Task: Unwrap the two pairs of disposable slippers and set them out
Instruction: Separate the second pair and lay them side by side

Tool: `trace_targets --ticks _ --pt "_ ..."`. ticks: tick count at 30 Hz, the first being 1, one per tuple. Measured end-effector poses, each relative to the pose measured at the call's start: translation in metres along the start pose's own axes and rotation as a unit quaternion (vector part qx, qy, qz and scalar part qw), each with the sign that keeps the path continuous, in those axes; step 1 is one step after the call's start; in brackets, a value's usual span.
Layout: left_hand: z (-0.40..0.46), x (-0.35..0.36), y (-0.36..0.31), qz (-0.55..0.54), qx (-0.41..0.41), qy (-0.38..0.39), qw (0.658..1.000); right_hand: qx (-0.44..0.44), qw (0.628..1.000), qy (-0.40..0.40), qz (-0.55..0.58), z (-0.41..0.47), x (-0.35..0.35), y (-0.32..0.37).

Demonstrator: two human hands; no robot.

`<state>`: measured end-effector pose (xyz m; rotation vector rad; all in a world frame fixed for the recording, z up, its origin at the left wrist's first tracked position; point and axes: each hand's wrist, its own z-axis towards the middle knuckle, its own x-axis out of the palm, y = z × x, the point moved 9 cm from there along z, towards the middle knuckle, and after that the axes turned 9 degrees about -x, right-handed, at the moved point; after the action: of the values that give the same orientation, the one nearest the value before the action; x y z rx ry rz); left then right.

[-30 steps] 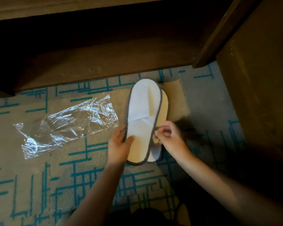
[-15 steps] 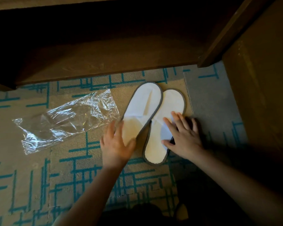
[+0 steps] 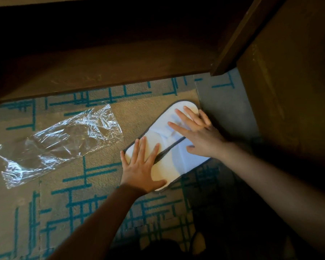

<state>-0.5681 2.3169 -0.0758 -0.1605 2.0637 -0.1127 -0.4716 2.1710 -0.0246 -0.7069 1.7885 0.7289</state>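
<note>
Two white disposable slippers with grey trim lie side by side on the carpet, toes pointing up and to the right. My left hand (image 3: 143,166) rests flat with spread fingers on the heel part of the left slipper (image 3: 163,171). Across the toe part of the right slipper (image 3: 184,158) my right hand (image 3: 199,132) lies flat, fingers apart. Neither hand grips anything. An empty clear plastic wrapper (image 3: 58,141) lies crumpled on the carpet to the left of the slippers. A second pair of slippers is not in view.
The floor is beige carpet (image 3: 64,194) with teal line patterns. A dark wooden furniture base (image 3: 101,68) runs across the top, and a wooden panel (image 3: 289,91) stands on the right, close to the slippers.
The stacked slippers were separated and laid side by side. Both hands went from pinching them to pressing flat on top, and the pair shifted right toward the wooden panel.
</note>
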Motion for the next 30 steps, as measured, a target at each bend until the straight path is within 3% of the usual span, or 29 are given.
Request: trace_targets --ticks 2,5,9,10,14,17,20,22,25,27,30 --pt "0.01 -0.007 -0.012 0.028 0.071 0.017 0.997 -0.025 0.998 0.047 0.023 0.006 0.009 -0.008" --pt "0.024 -0.027 -0.026 0.076 0.142 0.025 0.987 0.02 0.994 0.073 0.078 0.0 0.021 -0.027" --pt "-0.002 -0.039 -0.056 0.082 0.126 -0.096 0.984 0.094 0.99 0.046 0.09 -0.018 0.026 -0.04" --pt "-0.015 -0.029 -0.064 0.062 0.122 -0.096 0.986 0.107 0.989 0.047 0.091 -0.02 0.028 -0.042" --pt "-0.027 0.014 -0.07 0.079 0.121 0.004 0.99 0.126 0.981 0.063 0.135 -0.017 0.022 -0.048" --pt "-0.014 0.003 -0.068 0.098 0.194 0.002 0.976 0.165 0.976 0.048 0.132 -0.018 0.012 -0.055" --pt "0.0 -0.033 -0.065 0.112 0.273 -0.079 0.952 0.245 0.955 0.063 0.156 -0.043 0.021 -0.057" --pt "0.02 -0.062 -0.049 0.116 0.224 -0.129 0.959 0.302 0.934 0.052 0.185 -0.066 0.032 -0.048" --pt "0.037 -0.092 -0.009 -0.095 0.022 -0.17 0.981 0.415 0.872 -0.024 0.258 -0.1 0.045 -0.022" --pt "0.022 -0.08 0.003 -0.264 -0.097 -0.137 0.95 0.473 0.819 -0.064 0.318 -0.118 0.056 0.003" --pt "-0.004 -0.041 -0.025 -0.342 -0.103 -0.037 0.933 0.481 0.822 -0.057 0.3 -0.12 0.058 0.034"
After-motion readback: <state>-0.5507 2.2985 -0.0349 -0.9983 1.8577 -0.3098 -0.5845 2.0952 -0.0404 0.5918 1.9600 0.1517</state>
